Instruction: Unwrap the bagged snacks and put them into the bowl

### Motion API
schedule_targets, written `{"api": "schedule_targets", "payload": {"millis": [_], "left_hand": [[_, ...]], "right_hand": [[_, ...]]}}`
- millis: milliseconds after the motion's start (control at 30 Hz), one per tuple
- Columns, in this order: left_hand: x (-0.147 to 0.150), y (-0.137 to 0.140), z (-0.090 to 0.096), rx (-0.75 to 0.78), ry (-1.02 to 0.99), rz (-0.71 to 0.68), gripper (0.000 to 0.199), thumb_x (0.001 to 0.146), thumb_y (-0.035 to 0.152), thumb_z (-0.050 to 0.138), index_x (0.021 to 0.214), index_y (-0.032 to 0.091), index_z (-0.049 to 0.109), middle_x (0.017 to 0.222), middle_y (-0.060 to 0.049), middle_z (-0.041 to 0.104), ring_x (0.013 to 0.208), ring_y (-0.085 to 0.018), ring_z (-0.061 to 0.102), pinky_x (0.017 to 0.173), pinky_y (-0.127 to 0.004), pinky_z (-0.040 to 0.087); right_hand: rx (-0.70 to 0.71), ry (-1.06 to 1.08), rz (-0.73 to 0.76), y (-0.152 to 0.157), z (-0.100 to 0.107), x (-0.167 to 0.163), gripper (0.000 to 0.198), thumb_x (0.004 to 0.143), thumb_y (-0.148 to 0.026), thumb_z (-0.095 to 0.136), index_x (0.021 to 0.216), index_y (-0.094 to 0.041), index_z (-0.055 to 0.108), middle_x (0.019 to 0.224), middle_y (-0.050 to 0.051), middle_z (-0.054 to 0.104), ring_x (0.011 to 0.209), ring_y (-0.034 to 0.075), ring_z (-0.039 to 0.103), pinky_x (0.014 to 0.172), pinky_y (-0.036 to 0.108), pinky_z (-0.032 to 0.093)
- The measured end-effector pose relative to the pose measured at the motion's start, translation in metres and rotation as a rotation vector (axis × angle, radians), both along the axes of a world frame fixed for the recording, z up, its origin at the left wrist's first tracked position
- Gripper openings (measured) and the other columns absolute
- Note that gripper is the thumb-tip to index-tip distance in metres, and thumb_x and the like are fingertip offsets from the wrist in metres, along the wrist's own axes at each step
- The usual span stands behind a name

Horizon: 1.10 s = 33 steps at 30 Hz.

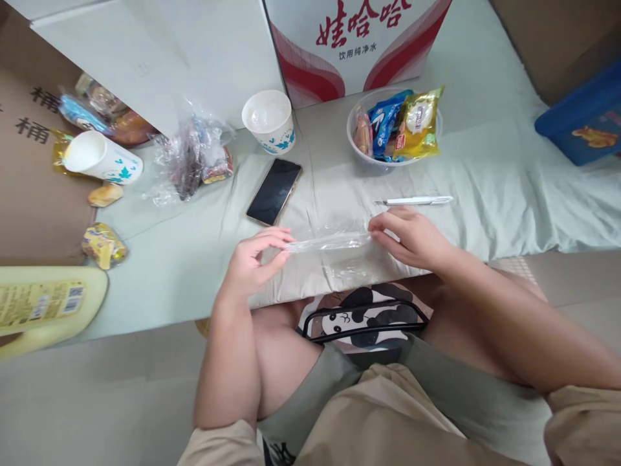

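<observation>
Plainly, my left hand (250, 260) and right hand (412, 239), both nearly closed, pinch opposite ends of clear plastic film (332, 243) over the pale cloth (160, 265). It looks light, limp and slippery, best held by its ends; a smartphone (274, 191) lies beyond.

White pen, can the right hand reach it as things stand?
Probably yes: the white pen lies just beyond the right hand, with nothing visible between them, though that hand would likely need to let go of the clear plastic first.
</observation>
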<state>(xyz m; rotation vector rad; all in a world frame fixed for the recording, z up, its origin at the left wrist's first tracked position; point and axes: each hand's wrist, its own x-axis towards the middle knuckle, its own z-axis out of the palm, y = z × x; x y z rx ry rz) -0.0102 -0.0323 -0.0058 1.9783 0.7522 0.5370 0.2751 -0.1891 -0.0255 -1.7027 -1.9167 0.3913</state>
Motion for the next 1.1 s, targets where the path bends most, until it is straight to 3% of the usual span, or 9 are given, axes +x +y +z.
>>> {"api": "schedule_targets", "payload": {"millis": [133, 333, 467, 633, 733, 800, 933, 1033, 1100], "left_hand": [[-0.005, 0.003, 0.005, -0.371, -0.075, 0.127, 0.031, 0.078, 0.047, 0.076, 0.073, 0.019, 0.064, 0.064, -0.001, 0.067, 0.055, -0.014, 0.060, 0.052, -0.026, 0.047], [-0.002, 0.015, -0.001, -0.549, -0.001, 0.051, 0.042, 0.056, 0.037, 0.093, 0.077, 0.018, 0.062, 0.070, 0.001, 0.066, 0.064, -0.012, 0.064, 0.061, -0.023, 0.052], [0.007, 0.021, -0.004, -0.697, -0.257, 0.146, 0.046, 0.060, 0.043, 0.088, 0.077, 0.021, 0.052, 0.068, 0.005, 0.059, 0.060, -0.012, 0.066, 0.050, -0.020, 0.049], [0.035, 0.018, -0.004, -0.732, -0.006, 0.054, 0.032, 0.067, 0.032, 0.080, 0.081, 0.020, 0.054, 0.062, 0.008, 0.053, 0.043, -0.006, 0.055, 0.036, -0.015, 0.031], [0.051, 0.009, -0.004, -0.708, 0.126, -0.071, 0.027, 0.073, 0.032, 0.076, 0.082, 0.019, 0.054, 0.062, 0.005, 0.062, 0.042, -0.008, 0.057, 0.038, -0.016, 0.036], [0.055, 0.005, -0.002, -0.688, 0.188, -0.134, 0.024, 0.077, 0.033, 0.073, 0.085, 0.020, 0.055, 0.057, 0.003, 0.064, 0.039, -0.009, 0.055, 0.039, -0.018, 0.038], [0.047, 0.007, 0.006, -0.698, 0.199, -0.200, 0.030, 0.072, 0.038, 0.077, 0.087, 0.021, 0.057, 0.049, 0.003, 0.061, 0.035, -0.011, 0.051, 0.037, -0.020, 0.034], [0.034, 0.012, 0.009, -0.800, -0.054, -0.110, 0.050, 0.068, 0.058, 0.077, 0.099, 0.023, 0.060, 0.054, 0.002, 0.064, 0.040, -0.015, 0.055, 0.039, -0.024, 0.038], [0.031, 0.014, 0.005, -0.859, -0.259, 0.035, 0.062, 0.069, 0.073, 0.068, 0.108, 0.025, 0.060, 0.056, 0.003, 0.063, 0.045, -0.016, 0.058, 0.042, -0.026, 0.041]], "right_hand": [[-0.216, 0.256, 0.197, -0.003, 0.017, 0.004, 0.041, 0.090, -0.059, 0.061, 0.096, -0.019, 0.067, 0.069, 0.002, 0.065, 0.067, 0.018, 0.061, 0.071, 0.034, 0.048], [-0.454, 0.892, -0.006, -0.019, 0.036, 0.016, 0.054, 0.083, -0.073, 0.062, 0.066, -0.023, 0.054, 0.045, -0.006, 0.049, 0.042, 0.010, 0.047, 0.052, 0.028, 0.041], [-0.715, 1.035, 0.225, -0.026, 0.028, 0.037, 0.078, 0.072, -0.095, 0.045, 0.077, -0.021, 0.066, 0.037, -0.005, 0.047, 0.035, 0.011, 0.048, 0.048, 0.028, 0.041], [-0.423, 1.116, -0.120, 0.000, 0.008, 0.029, 0.054, 0.088, -0.072, 0.053, 0.106, -0.022, 0.064, 0.087, 0.008, 0.074, 0.075, 0.021, 0.072, 0.065, 0.034, 0.057], [-0.555, 1.234, -0.062, 0.014, 0.005, -0.003, 0.048, 0.093, -0.061, 0.053, 0.119, -0.021, 0.058, 0.124, 0.016, 0.070, 0.100, 0.025, 0.073, 0.078, 0.039, 0.061], [-0.717, 1.244, 0.018, 0.017, 0.006, -0.025, 0.046, 0.091, -0.056, 0.059, 0.120, -0.020, 0.057, 0.119, 0.015, 0.072, 0.093, 0.022, 0.074, 0.075, 0.037, 0.061], [-0.944, 1.044, 0.225, 0.018, 0.012, -0.046, 0.024, 0.084, -0.038, 0.073, 0.088, -0.018, 0.061, 0.072, 0.000, 0.069, 0.058, 0.012, 0.064, 0.051, 0.023, 0.049], [-0.921, 1.002, 0.250, 0.017, 0.015, -0.047, 0.025, 0.087, -0.041, 0.069, 0.083, -0.020, 0.058, 0.058, -0.005, 0.061, 0.048, 0.009, 0.056, 0.047, 0.022, 0.045], [-0.781, 1.044, 0.161, 0.017, 0.017, -0.047, 0.028, 0.089, -0.047, 0.065, 0.089, -0.021, 0.054, 0.053, -0.007, 0.058, 0.043, 0.009, 0.053, 0.044, 0.022, 0.042]]}}
